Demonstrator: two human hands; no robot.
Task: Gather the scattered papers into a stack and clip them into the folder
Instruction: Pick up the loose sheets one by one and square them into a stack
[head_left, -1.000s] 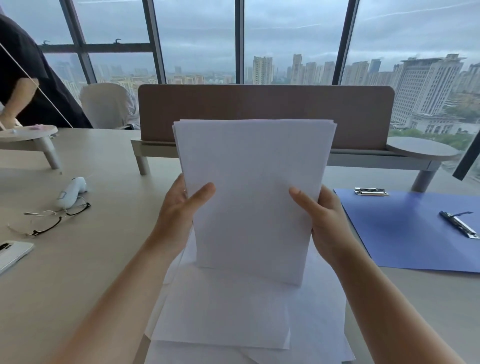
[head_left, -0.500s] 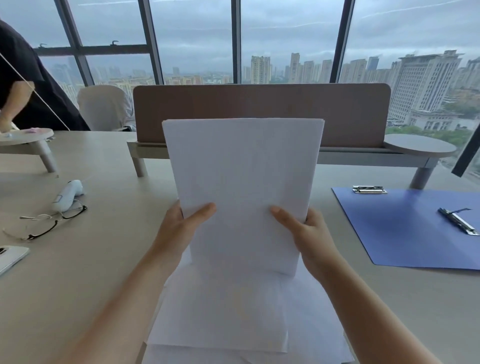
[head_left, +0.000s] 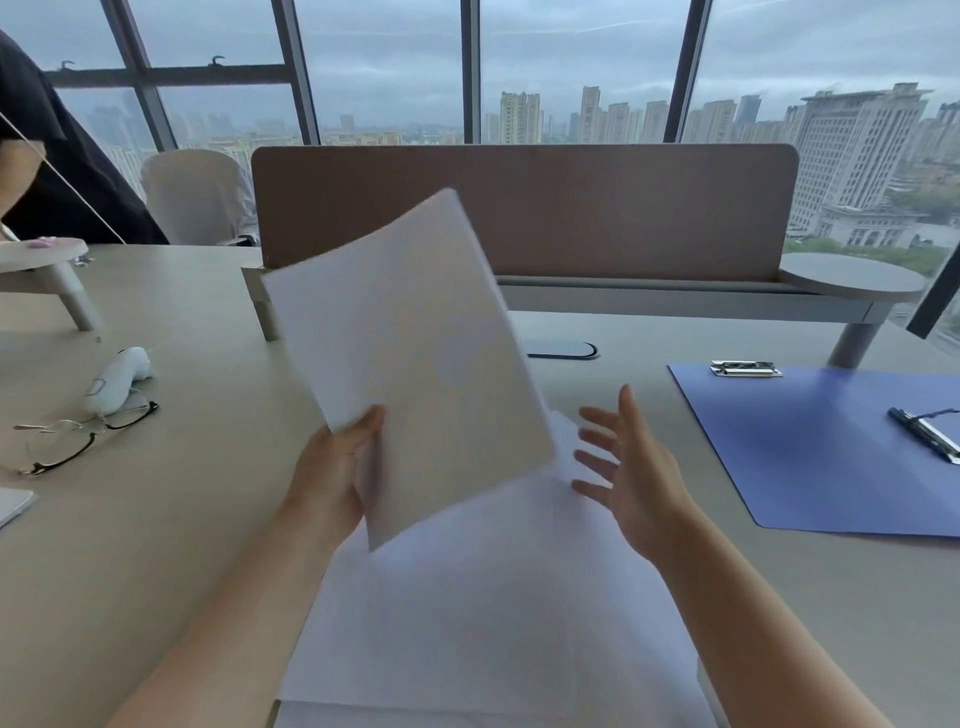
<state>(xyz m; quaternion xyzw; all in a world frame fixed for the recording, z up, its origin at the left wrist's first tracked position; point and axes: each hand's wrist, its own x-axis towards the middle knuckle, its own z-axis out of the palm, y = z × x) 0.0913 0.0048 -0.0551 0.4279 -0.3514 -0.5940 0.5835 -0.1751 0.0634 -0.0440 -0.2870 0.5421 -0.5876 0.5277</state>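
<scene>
Head view: my left hand (head_left: 332, 467) is gripping one stack of papers (head_left: 415, 358) by its lower left edge, above the table (head_left: 156, 545). Its long axis is leaning, top toward upper left. My right hand (head_left: 631, 473) is spread open, holding nothing. Several loose sheets (head_left: 493, 597) are lying below. One blue folder (head_left: 810, 447) is lying at right, carrying two clips (head_left: 745, 368).

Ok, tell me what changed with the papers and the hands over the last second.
The right hand let go of the paper stack and now hangs open beside it. The left hand alone holds the stack, which has tipped over to the left. The loose sheets underneath, the blue folder and the glasses stayed put.
</scene>
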